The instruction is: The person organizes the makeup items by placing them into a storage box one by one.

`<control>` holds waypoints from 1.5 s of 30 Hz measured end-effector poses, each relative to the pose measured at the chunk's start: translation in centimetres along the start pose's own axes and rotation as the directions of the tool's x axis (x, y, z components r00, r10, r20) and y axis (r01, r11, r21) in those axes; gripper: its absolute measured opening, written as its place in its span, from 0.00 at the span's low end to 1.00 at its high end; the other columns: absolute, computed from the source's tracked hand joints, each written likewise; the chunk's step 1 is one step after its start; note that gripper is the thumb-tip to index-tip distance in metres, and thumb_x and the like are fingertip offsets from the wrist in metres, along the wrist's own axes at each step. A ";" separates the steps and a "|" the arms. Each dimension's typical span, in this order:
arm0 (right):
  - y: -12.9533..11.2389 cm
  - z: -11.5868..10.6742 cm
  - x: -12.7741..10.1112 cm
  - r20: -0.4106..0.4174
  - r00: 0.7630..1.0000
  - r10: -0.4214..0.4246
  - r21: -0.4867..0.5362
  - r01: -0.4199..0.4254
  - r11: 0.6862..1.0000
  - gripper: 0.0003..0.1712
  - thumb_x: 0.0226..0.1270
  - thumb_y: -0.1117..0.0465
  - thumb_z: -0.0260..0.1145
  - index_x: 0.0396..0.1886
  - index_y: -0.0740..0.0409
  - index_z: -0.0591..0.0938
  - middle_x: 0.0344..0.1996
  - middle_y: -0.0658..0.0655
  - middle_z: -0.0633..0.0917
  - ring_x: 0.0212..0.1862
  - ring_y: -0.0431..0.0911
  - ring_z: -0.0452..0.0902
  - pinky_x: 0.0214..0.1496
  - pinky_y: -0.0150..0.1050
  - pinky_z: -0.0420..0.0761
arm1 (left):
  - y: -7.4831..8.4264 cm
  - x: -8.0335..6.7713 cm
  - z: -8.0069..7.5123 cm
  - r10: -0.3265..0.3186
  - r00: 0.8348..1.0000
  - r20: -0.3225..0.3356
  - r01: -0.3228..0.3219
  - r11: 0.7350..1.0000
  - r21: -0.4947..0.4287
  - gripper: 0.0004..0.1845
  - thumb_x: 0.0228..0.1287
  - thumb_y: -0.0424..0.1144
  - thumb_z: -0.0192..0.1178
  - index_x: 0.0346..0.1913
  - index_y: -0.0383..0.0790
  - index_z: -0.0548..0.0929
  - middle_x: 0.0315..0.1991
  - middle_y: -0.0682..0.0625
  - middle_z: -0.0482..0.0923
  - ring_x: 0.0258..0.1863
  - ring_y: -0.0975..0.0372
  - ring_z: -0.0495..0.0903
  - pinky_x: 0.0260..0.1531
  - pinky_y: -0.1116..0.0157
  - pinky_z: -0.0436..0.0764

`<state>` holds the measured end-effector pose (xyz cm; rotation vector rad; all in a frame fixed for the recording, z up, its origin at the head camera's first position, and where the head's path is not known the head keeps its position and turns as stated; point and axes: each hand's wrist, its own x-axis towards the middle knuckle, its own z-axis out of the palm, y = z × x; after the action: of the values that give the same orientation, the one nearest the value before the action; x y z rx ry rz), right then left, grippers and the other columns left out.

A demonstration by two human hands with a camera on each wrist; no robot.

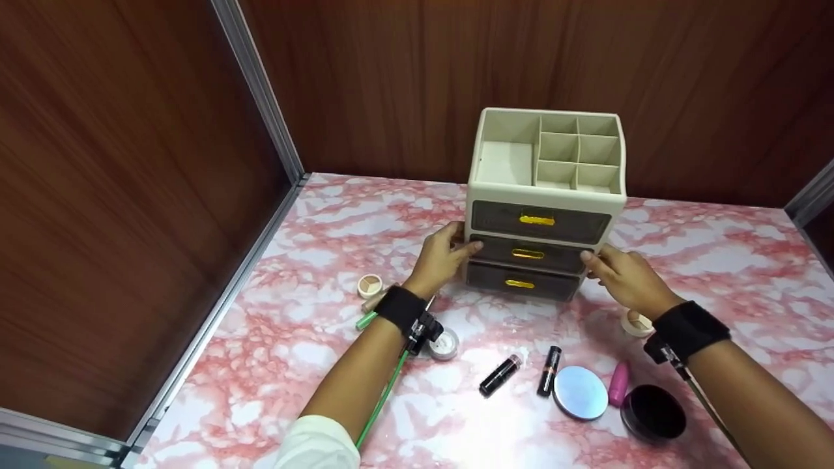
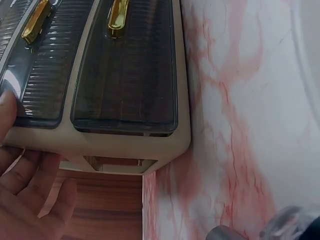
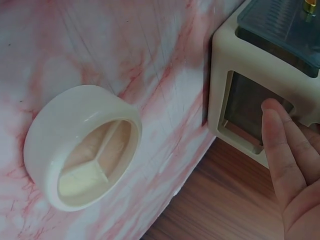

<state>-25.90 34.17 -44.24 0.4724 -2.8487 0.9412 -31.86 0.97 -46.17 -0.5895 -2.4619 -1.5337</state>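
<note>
Hands flank the cream drawer organizer (image 1: 546, 202) on the pink marbled surface (image 1: 300, 319) — left hand (image 1: 442, 259) with thumb on the middle drawer's front, right hand (image 1: 624, 277) with straight fingers (image 3: 280, 145) pressed against its side.

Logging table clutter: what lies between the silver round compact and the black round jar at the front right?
In the head view, a pink tube lies between the silver compact and the black jar.

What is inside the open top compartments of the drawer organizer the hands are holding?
The organizer's top compartments look empty where visible, though their front floors are hidden behind the rim. All three drawers are closed, their contents unseen. Left hand and right hand touch its sides.
</note>
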 end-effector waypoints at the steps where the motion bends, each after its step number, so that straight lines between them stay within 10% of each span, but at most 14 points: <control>1: 0.0 0.0 0.0 -0.001 1.000 -0.003 0.001 0.003 1.000 0.26 0.79 0.43 0.46 0.47 0.60 0.78 0.35 0.64 0.86 0.36 0.58 0.83 0.39 0.56 0.79 | 0.0 0.1 0.0 0.002 1.000 -0.003 -0.002 1.000 0.002 0.25 0.60 0.53 0.65 0.54 0.42 0.80 0.42 0.52 0.82 0.38 0.65 0.79 0.43 0.67 0.78; 14: -1.6 -0.9 -1.1 -0.148 0.987 0.070 -0.111 -0.087 0.990 0.29 0.73 0.36 0.51 0.36 0.57 0.82 0.26 0.56 0.86 0.30 0.54 0.81 0.35 0.52 0.75 | 0.3 -0.5 -1.1 0.010 0.999 0.032 -0.009 1.000 -0.018 0.25 0.61 0.46 0.68 0.58 0.39 0.77 0.48 0.50 0.82 0.48 0.62 0.79 0.54 0.59 0.76; 18: -3.7 -0.5 -1.4 -0.212 0.967 0.145 0.061 -0.135 0.989 0.31 0.70 0.37 0.56 0.24 0.59 0.83 0.17 0.55 0.83 0.20 0.50 0.79 0.26 0.42 0.77 | 0.2 -0.2 -1.1 -0.030 0.999 0.042 0.033 0.997 -0.074 0.25 0.61 0.46 0.67 0.58 0.39 0.77 0.48 0.51 0.81 0.48 0.63 0.79 0.54 0.59 0.76; 24: -7.9 1.0 -0.5 -0.083 0.994 0.077 0.439 -0.032 0.898 0.23 0.74 0.52 0.59 0.37 0.71 0.83 0.29 0.66 0.85 0.27 0.54 0.83 0.28 0.39 0.83 | -0.7 -0.5 -0.8 -0.048 0.999 0.022 0.050 0.990 -0.135 0.23 0.54 0.34 0.73 0.54 0.35 0.80 0.49 0.47 0.80 0.50 0.58 0.77 0.53 0.62 0.76; 29: -7.0 2.8 0.6 0.093 0.995 -0.031 0.368 -0.006 0.930 0.18 0.72 0.53 0.62 0.39 0.66 0.85 0.33 0.61 0.87 0.36 0.55 0.83 0.37 0.42 0.84 | -1.0 -0.7 -0.1 -0.062 0.993 0.099 0.065 0.997 -0.031 0.33 0.45 0.29 0.75 0.58 0.36 0.76 0.55 0.43 0.72 0.54 0.51 0.74 0.54 0.60 0.75; 37: -5.0 3.9 1.3 0.062 0.998 -0.012 0.263 -0.005 0.965 0.17 0.70 0.50 0.63 0.38 0.59 0.88 0.34 0.58 0.87 0.36 0.48 0.79 0.35 0.34 0.77 | -1.9 -0.3 0.8 -0.076 0.989 0.131 0.076 0.997 0.000 0.30 0.47 0.26 0.73 0.56 0.38 0.76 0.49 0.46 0.74 0.45 0.58 0.77 0.44 0.68 0.78; 41: -5.9 3.2 1.7 0.080 0.996 -0.041 0.437 0.002 0.900 0.19 0.73 0.53 0.60 0.42 0.68 0.85 0.38 0.64 0.86 0.41 0.53 0.82 0.44 0.39 0.82 | -2.0 -0.3 0.6 -0.080 0.987 0.140 0.087 0.995 -0.046 0.29 0.48 0.24 0.71 0.55 0.38 0.76 0.48 0.46 0.74 0.43 0.58 0.79 0.42 0.69 0.79; 45: -7.6 2.4 2.0 0.078 0.996 -0.050 0.720 -0.022 0.693 0.25 0.77 0.55 0.55 0.51 0.78 0.76 0.42 0.69 0.84 0.44 0.56 0.83 0.49 0.49 0.81 | -2.1 -0.2 0.5 -0.077 0.986 0.146 0.090 0.992 -0.087 0.28 0.48 0.23 0.70 0.55 0.38 0.76 0.47 0.46 0.76 0.42 0.59 0.80 0.41 0.69 0.80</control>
<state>-25.38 26.47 -41.51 0.6000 -2.4096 2.0940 -32.55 0.55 -48.22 -0.6398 -2.5612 -1.7020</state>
